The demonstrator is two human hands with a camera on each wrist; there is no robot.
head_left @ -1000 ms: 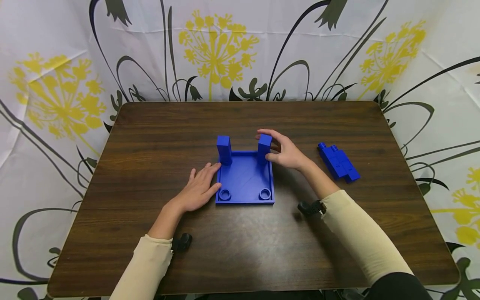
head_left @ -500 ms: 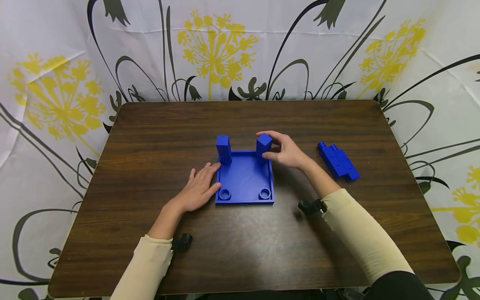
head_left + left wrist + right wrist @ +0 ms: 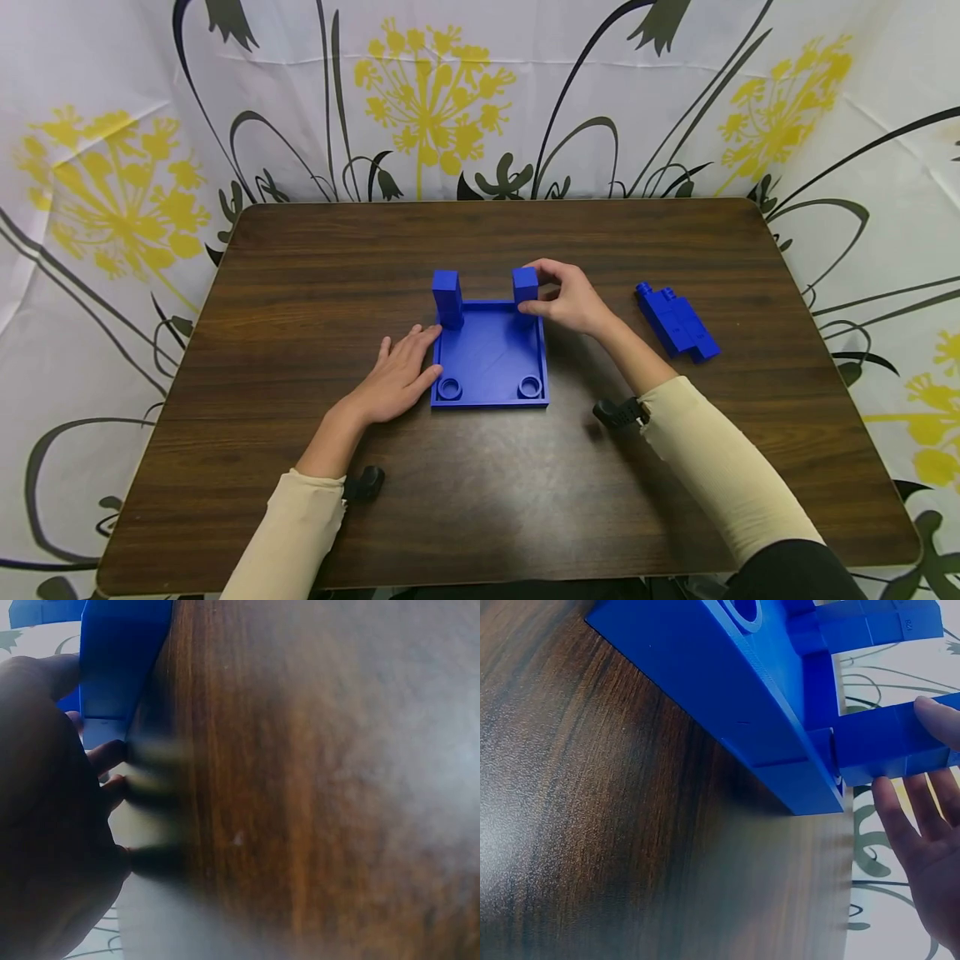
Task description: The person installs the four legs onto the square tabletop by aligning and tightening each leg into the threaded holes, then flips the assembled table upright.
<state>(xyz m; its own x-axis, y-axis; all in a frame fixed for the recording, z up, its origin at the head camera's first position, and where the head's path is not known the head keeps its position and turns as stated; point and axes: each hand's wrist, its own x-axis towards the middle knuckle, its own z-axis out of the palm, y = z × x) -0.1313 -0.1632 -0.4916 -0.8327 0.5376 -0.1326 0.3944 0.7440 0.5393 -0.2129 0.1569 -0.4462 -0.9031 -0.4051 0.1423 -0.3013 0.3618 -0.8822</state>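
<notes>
A square blue tray-like base point(image 3: 491, 358) with a raised rim lies mid-table, with two round sockets in its near corners. Upright at its far left corner stands a blue square post point(image 3: 447, 300). At the far right corner my right hand point(image 3: 567, 300) grips a second blue post point(image 3: 526, 287) between thumb and fingers; in the right wrist view this post point(image 3: 889, 739) meets the base at its corner. My left hand point(image 3: 396, 379) lies with fingers extended on the table, its thumb and fingertip touching the base's left side.
To the right, a group of blue blocky pieces point(image 3: 677, 323) with round pegs lies on the brown wooden table point(image 3: 600, 500). A white cloth point(image 3: 480, 100) with a flower print hangs behind the table.
The right post has turned about its upright axis in my right hand, its top now facing square to the base. My left hand and the base have stayed put.
</notes>
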